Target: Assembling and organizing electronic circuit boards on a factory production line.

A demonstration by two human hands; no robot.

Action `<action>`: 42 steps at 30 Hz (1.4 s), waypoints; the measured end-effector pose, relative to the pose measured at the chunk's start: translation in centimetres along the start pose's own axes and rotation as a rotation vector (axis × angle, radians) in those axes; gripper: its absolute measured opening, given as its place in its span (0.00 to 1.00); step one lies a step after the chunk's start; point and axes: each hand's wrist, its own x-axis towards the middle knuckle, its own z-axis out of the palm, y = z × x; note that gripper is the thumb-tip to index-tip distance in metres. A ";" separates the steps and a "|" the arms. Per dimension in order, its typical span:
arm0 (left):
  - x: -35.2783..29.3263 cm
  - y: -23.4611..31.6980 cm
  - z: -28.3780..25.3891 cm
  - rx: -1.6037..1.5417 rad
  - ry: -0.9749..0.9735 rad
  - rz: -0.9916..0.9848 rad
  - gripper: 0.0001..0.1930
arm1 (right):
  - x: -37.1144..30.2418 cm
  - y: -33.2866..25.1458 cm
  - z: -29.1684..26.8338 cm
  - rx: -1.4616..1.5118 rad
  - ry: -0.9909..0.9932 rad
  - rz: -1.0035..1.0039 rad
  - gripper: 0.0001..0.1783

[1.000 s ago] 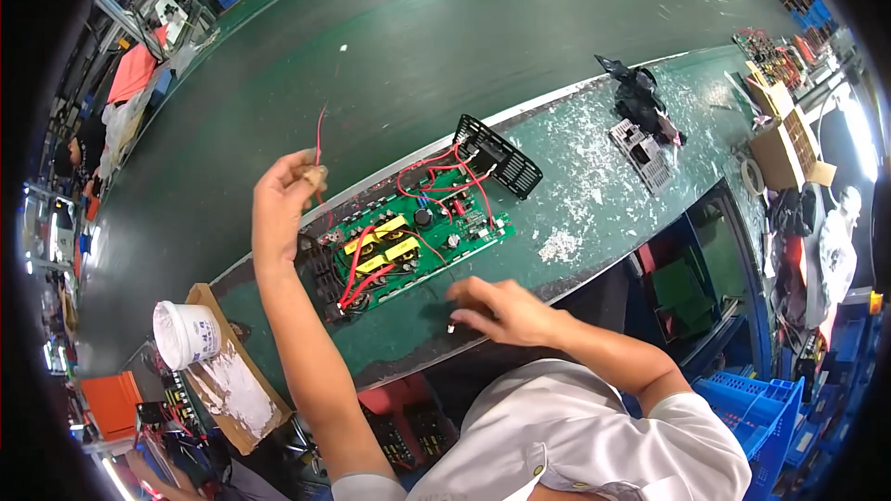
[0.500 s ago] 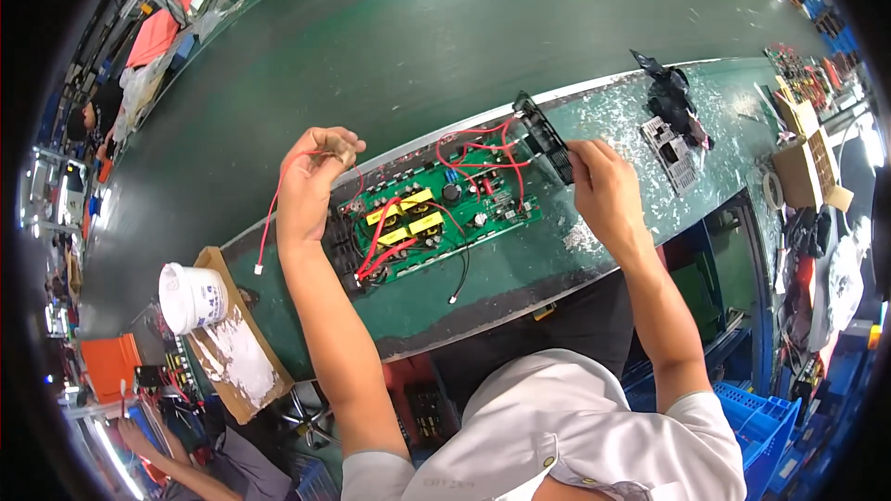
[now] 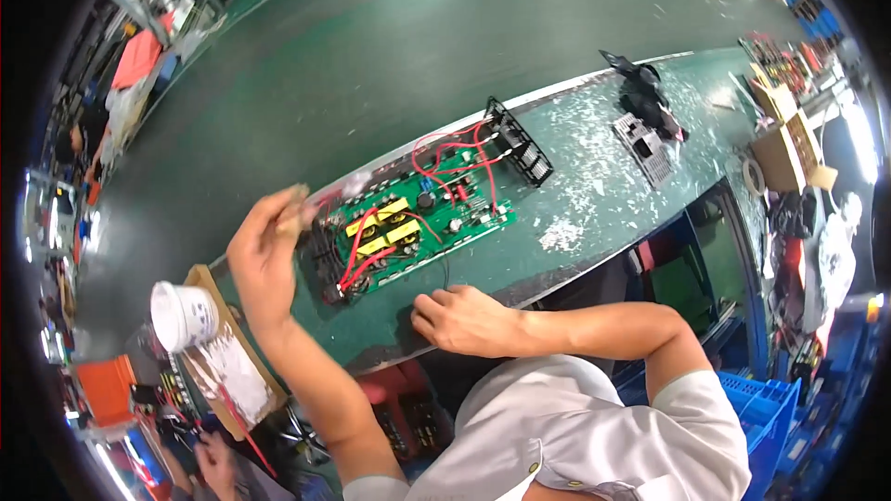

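Note:
A green circuit board (image 3: pixel 436 237) with yellow-wrapped transformers (image 3: pixel 388 211) and thick red wires lies on the workbench. At its right end, a black slotted end panel (image 3: pixel 520 142) stands tilted, joined to the board by thin red wires (image 3: pixel 452 156). My left hand (image 3: pixel 269 260) hovers beside the board's left end, where dark parts (image 3: pixel 325 260) sit; its fingertips are smeared by motion. Near the bench's front edge, my right hand (image 3: pixel 464 320) is closed, with a thin black wire (image 3: pixel 447 271) from the board running into its fingers; the wire's tip is hidden.
On the left, a white tub (image 3: pixel 183 315) stands by a cardboard piece (image 3: pixel 243 380) smeared with white paste. A perforated metal plate (image 3: pixel 642 150) and crumpled black plastic (image 3: pixel 640 93) lie to the right. Beyond the bench runs a wide green surface (image 3: pixel 371 56). Another person's hand (image 3: pixel 215 464) shows lower left.
My right hand has left the end panel and come down to the black wire. The left hand has moved left and nearer; the red wire hanging over it no longer shows there.

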 end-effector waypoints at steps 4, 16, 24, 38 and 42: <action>-2.2 1.9 -0.1 0.195 0.155 0.021 0.11 | -0.8 1.7 -4.6 0.359 0.209 0.074 0.19; -13.4 -4.3 11.5 -0.052 -0.261 -0.123 0.11 | -8.9 3.5 -1.5 1.170 0.165 0.646 0.14; -14.0 -4.5 12.8 0.013 -0.106 -0.037 0.11 | -6.0 3.0 -1.5 0.530 0.391 0.603 0.11; -16.5 -4.2 17.0 -0.449 0.474 -0.187 0.09 | -2.1 2.8 -0.1 0.190 0.292 0.698 0.09; -15.6 -3.5 15.9 -0.091 0.246 -0.085 0.09 | -2.0 2.5 -1.2 0.017 0.279 0.770 0.10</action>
